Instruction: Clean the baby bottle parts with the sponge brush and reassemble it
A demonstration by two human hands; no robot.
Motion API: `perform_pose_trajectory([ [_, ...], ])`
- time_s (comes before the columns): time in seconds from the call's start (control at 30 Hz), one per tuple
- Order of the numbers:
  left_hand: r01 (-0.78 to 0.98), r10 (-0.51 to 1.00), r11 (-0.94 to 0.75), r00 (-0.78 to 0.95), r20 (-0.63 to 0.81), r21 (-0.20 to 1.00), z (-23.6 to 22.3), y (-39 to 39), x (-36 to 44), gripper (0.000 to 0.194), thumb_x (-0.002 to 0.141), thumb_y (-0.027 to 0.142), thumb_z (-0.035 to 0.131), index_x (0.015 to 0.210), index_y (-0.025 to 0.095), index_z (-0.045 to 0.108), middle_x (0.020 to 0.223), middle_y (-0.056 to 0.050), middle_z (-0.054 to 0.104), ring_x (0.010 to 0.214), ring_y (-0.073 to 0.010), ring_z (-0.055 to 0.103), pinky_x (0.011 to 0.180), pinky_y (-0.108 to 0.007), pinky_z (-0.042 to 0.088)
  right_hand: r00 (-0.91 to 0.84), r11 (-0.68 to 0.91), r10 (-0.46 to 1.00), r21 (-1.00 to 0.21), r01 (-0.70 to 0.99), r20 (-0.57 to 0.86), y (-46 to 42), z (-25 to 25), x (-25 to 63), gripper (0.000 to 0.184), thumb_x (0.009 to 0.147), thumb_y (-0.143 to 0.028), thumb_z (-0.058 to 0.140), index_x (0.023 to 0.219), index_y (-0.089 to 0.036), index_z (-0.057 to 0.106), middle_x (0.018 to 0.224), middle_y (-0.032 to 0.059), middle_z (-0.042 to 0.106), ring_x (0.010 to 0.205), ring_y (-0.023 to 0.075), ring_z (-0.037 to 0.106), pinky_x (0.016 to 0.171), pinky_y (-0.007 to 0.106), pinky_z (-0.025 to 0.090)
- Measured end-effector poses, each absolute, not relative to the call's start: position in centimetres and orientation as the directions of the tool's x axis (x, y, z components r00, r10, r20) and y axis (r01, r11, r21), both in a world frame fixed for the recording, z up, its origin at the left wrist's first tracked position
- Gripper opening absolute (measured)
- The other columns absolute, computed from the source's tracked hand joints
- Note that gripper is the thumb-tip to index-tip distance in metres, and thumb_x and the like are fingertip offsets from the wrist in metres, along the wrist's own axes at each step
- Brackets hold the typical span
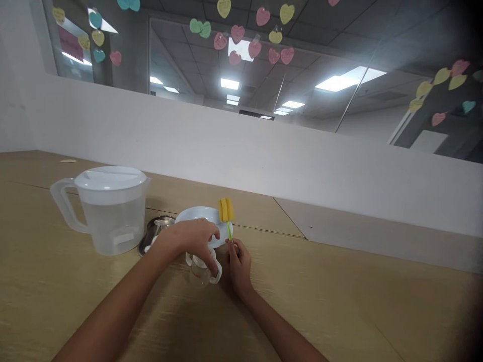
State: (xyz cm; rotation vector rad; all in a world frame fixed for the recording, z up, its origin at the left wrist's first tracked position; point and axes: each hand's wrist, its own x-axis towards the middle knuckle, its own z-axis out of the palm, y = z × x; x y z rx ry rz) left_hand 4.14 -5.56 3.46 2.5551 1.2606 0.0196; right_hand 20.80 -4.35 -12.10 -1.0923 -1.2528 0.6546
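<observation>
My right hand [239,265] pinches the thin green stem of a bottle brush, its yellow sponge head [226,209] pointing up. Just left of it stands a small clear baby bottle [199,274] with white side handles. Over the bottle's top arches my left hand [196,240], thumb and fingers spread apart. Its thumb overlaps the right handle; whether it touches is unclear. The hand hides much of the bottle's upper part. Behind both hands sits a white bowl [198,213], partly covered by the left hand and the brush.
A metal tray [143,242] with small clear and white parts lies left of the bowl. Further left is a large lidded plastic pitcher [113,216] with clear liquid. The wooden table [339,301] meets a white wall [226,146] at the back, below windows with heart-shaped notes.
</observation>
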Motion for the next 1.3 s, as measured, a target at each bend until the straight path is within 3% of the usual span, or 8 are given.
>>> perform_pose_trajectory([
  [0.2,0.828,0.798,-0.561,0.541,-0.266,0.002,3.1,-6.7,6.7,0.066,0.045,0.025,0.081,0.108,0.020,0.060,0.104,-0.007,0.065,0.092,-0.0253,0.061,0.075,-0.030,0.046,0.236,0.378,0.884,-0.914,0.150,0.404,-4.4,-12.1,20.7,0.033,0.081,-0.047,0.049,0.071,-0.016,0.049,0.050,-0.0076,0.035,0.046,0.0069,0.031,0.044,0.019,0.027],
  [0.37,0.814,0.779,-0.580,0.540,-0.320,-0.039,2.6,-6.1,7.1,0.061,0.045,0.024,0.079,0.102,0.021,0.061,0.099,-0.006,0.066,0.092,-0.0262,0.061,0.073,-0.031,0.046,0.242,0.389,0.876,-0.907,0.160,0.418,-4.3,-12.3,20.8,0.032,0.082,-0.046,0.049,0.070,-0.016,0.048,0.052,-0.0071,0.036,0.048,0.0072,0.033,0.046,0.020,0.029],
  [0.47,0.805,0.771,-0.592,0.579,-0.266,0.037,2.5,-5.7,6.1,0.057,0.045,0.032,0.077,0.099,0.021,0.061,0.095,-0.005,0.066,0.087,-0.0247,0.061,0.067,-0.028,0.044,0.237,0.383,0.882,-0.912,0.143,0.408,-4.3,-12.4,20.9,0.033,0.082,-0.047,0.048,0.071,-0.016,0.048,0.052,-0.0070,0.036,0.048,0.0073,0.033,0.046,0.020,0.030],
  [0.6,0.683,0.676,-0.685,0.726,-0.129,0.252,4.0,-5.7,3.6,0.054,0.048,0.036,0.073,0.099,0.026,0.057,0.092,0.002,0.061,0.083,-0.0182,0.057,0.061,-0.022,0.041,0.246,0.372,0.883,-0.915,0.155,0.400,-4.2,-12.5,20.9,0.034,0.082,-0.048,0.048,0.074,-0.016,0.051,0.053,-0.0063,0.038,0.048,0.0075,0.034,0.045,0.019,0.029],
  [0.73,0.493,0.575,-0.716,0.818,0.016,0.494,5.5,-5.3,1.2,0.051,0.055,0.030,0.069,0.102,0.024,0.053,0.099,0.003,0.058,0.086,-0.0140,0.055,0.067,-0.018,0.041,0.243,0.386,0.879,-0.911,0.144,0.411,-4.2,-12.5,20.9,0.034,0.082,-0.048,0.048,0.079,-0.015,0.054,0.053,-0.0060,0.038,0.049,0.0075,0.034,0.045,0.019,0.028],
  [0.8,0.457,0.597,-0.710,0.795,0.112,0.536,5.4,-4.4,0.4,0.050,0.058,0.033,0.067,0.106,0.023,0.052,0.102,0.002,0.058,0.089,-0.0148,0.055,0.072,-0.020,0.042,0.240,0.376,0.885,-0.917,0.136,0.399,-4.3,-12.3,20.8,0.035,0.082,-0.048,0.048,0.081,-0.014,0.055,0.052,-0.0061,0.037,0.048,0.0075,0.033,0.044,0.019,0.027],
  [1.03,0.761,0.758,-0.597,0.430,0.491,0.254,2.8,0.0,0.2,0.043,0.058,0.024,0.063,0.100,0.018,0.058,0.102,-0.004,0.059,0.098,-0.0216,0.052,0.086,-0.031,0.041,0.237,0.441,0.837,-0.864,0.241,0.494,-4.8,-12.5,20.9,0.032,0.085,-0.041,0.043,0.094,-0.013,0.057,0.055,-0.0052,0.037,0.050,0.0079,0.033,0.047,0.018,0.029],
  [1.3,0.861,0.691,-0.508,0.397,0.604,0.014,1.4,1.1,1.0,0.034,0.064,0.014,0.058,0.098,0.018,0.061,0.095,-0.007,0.059,0.094,-0.0235,0.049,0.082,-0.033,0.040,0.025,0.552,0.774,-0.693,0.464,0.633,-5.5,-13.0,20.9,0.036,0.084,-0.027,0.039,0.108,-0.013,0.061,0.059,-0.0013,0.049,0.052,0.0095,0.041,0.051,0.020,0.035],
])
